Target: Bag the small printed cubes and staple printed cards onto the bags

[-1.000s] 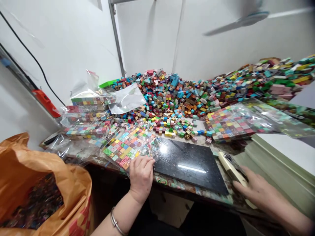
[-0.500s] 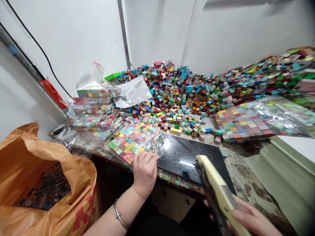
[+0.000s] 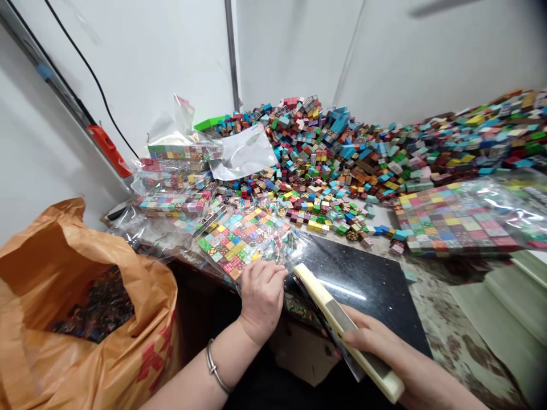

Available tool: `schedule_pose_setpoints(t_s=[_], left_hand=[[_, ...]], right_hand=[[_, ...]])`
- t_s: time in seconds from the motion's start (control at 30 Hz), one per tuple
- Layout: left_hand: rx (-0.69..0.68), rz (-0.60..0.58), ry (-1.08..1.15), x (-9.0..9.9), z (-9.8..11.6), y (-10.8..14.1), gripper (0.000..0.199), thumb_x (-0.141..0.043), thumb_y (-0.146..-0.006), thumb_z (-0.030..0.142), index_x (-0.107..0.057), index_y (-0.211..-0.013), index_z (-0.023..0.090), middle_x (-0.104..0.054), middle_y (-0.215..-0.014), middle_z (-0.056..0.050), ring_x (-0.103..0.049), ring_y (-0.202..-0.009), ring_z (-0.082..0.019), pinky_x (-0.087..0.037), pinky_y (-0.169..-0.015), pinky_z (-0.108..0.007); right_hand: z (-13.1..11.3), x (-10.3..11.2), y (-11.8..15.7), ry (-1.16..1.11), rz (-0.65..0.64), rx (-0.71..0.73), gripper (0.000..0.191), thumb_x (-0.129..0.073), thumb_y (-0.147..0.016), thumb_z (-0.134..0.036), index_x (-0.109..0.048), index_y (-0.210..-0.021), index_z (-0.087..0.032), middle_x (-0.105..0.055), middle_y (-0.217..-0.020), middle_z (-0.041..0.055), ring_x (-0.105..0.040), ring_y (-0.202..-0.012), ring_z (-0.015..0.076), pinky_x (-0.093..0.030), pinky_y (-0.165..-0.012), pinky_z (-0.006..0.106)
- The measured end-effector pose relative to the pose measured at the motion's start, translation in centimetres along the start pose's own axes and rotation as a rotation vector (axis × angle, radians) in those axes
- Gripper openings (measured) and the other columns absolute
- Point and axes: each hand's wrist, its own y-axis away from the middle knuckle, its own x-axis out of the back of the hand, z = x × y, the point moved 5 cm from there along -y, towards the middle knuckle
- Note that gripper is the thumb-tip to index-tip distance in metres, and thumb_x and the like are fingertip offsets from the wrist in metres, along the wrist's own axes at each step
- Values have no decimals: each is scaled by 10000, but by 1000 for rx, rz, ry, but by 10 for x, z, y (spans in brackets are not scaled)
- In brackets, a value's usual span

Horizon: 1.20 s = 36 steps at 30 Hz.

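My left hand (image 3: 262, 296), closed with its fingers pressed together, grips the near right edge of a clear plastic bag (image 3: 294, 245). Inside the bag lies a flat layer of colourful patterned cubes (image 3: 239, 242), with small loose pieces at its right end. A cream stapler (image 3: 342, 324) with a grey band is in my right hand (image 3: 380, 347), my fingers wrapped round its rear half. The stapler's front end is just right of my left fingers, over the front edge of a glossy black slab (image 3: 363, 273).
A heap of coloured cubes (image 3: 316, 154) runs along the back wall. Filled bags (image 3: 175, 176) are stacked at left, and another filled bag (image 3: 457, 219) lies at right. An orange sack (image 3: 145, 296) with dark pieces inside stands at lower left. Pale green sheeting (image 3: 504, 307) is at right.
My right hand has brought the stapler leftwards, close to my left fingers. My left hand keeps its grip on the bag. The whole view has shifted slightly.
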Motion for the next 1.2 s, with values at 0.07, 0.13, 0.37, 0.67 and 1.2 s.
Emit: schedule_pose_setpoints(t_s=[0.07,0.13,0.37,0.67,1.2], left_hand=[[3,0,8,0,0,0,162,-511,-820,109,-639,-863,197,-666,-864,-14,-544,-884,-177,-371,-852,-369],[2,3,12,0,0,-1,151,-514,-823,116,-637,-865,195,-667,-863,-9,-543,-883,-171,-369,-858,-367],[-3,-9,-6,0,-1,-2,159,-518,-814,108,-642,-854,198,-668,-853,-5,-545,-881,-162,-373,-845,-359],[-3,-31,3,-1,-1,-3,143,-507,-844,137,-635,-837,199,-671,-850,8,-548,-858,-151,-365,-859,-360],[-3,-62,8,-7,-5,2,113,-520,-842,142,-616,-829,201,-653,-855,29,-525,-894,-133,-334,-892,-343]], right_hand=[[-4,0,-4,14,-8,11,480,-563,-764,-328,-509,-1236,-259,-647,-967,26,-563,-871,194,-442,-742,276],[-7,-1,-7,23,-15,9,470,-558,-771,-331,-508,-1234,-268,-639,-1006,21,-560,-887,196,-439,-759,284],[-20,-5,-12,94,-53,-23,464,-561,-761,-327,-528,-1219,-260,-657,-989,31,-580,-872,207,-454,-747,295],[-29,0,-5,206,47,-56,505,-619,-668,-430,-594,-1144,-266,-675,-977,45,-577,-969,296,-475,-801,364],[-40,-14,-24,181,-49,-127,421,-549,-737,-313,-572,-1154,-255,-645,-819,12,-578,-755,180,-457,-641,249]])
